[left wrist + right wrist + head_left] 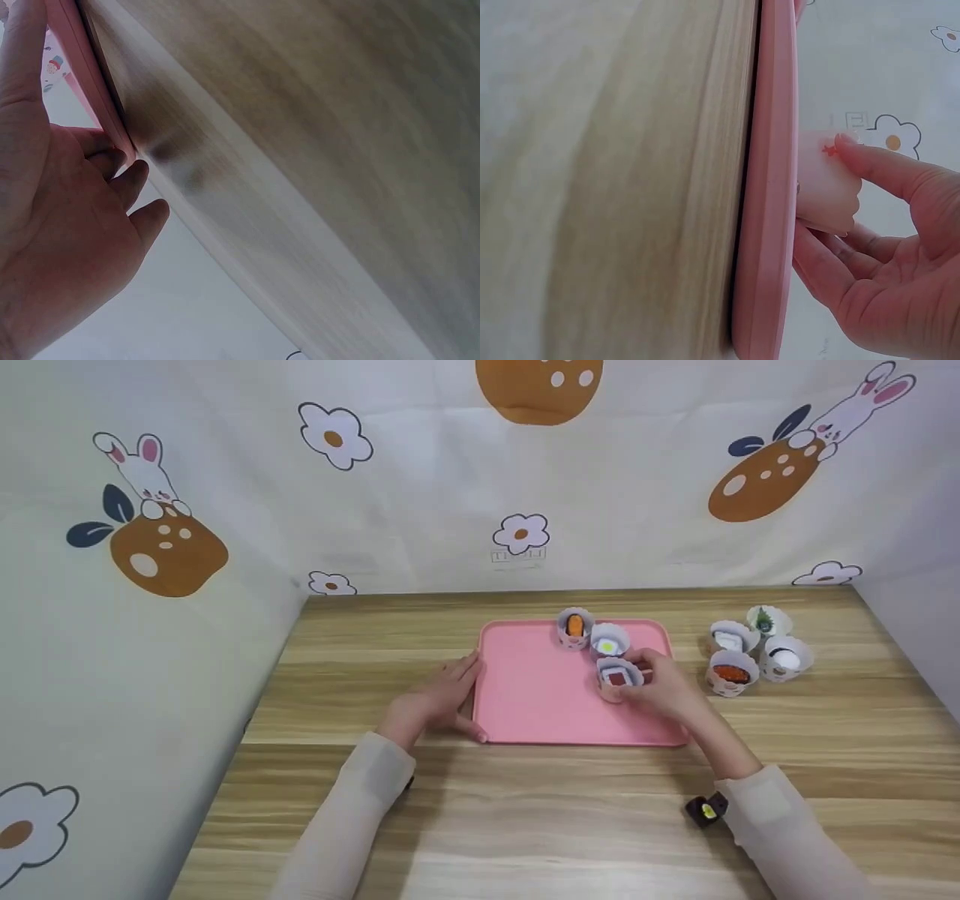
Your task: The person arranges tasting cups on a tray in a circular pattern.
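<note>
A pink tray [525,697] lies on the wooden table, and my left hand [444,694] rests against its left edge with fingers extended. In the left wrist view, the fingers of the left hand [75,180] touch the tray rim [90,82]. Over the tray's right half, my right hand [664,687] grips a paper baking cup [609,690] containing a toy sushi piece with a dark red top. The right wrist view has thumb and fingers on opposite sides of this scalloped cup [825,187], which touches or nearly touches the tray.
Behind it on the tray are a cup with a yellow-and-white piece [609,634] and one with an orange-topped piece [575,640]. Several filled cups, including one with red roe [730,688], cluster right of the tray. A patterned cloth wall [420,510] encloses the table.
</note>
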A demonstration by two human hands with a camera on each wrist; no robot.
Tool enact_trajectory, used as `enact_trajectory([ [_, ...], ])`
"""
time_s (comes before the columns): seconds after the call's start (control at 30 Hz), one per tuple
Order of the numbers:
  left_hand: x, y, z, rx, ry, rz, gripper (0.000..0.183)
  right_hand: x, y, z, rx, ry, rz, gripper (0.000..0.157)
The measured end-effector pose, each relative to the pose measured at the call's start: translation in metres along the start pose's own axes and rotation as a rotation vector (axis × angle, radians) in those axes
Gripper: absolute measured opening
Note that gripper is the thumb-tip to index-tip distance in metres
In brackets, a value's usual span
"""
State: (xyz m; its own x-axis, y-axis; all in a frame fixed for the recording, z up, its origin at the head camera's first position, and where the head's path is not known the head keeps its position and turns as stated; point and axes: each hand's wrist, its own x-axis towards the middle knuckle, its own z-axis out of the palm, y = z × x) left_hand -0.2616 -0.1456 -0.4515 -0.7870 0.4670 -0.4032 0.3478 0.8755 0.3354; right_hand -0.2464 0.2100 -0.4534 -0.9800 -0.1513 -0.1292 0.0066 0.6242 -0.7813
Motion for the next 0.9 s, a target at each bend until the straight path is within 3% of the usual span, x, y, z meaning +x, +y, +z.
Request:
enact_trajectory([
  [0.43,0.0009,0.0,0.0005,-0.02,0.001,-0.005,0.131,-0.0007,-0.0004,0.001,-0.033,0.004,-0.002,0.06],
  [0.9,0.0007,0.0005,0.0007,-0.006,0.005,-0.02,0.132,-0.0037,0.0002,-0.0015,0.019,-0.015,-0.045,0.06],
])
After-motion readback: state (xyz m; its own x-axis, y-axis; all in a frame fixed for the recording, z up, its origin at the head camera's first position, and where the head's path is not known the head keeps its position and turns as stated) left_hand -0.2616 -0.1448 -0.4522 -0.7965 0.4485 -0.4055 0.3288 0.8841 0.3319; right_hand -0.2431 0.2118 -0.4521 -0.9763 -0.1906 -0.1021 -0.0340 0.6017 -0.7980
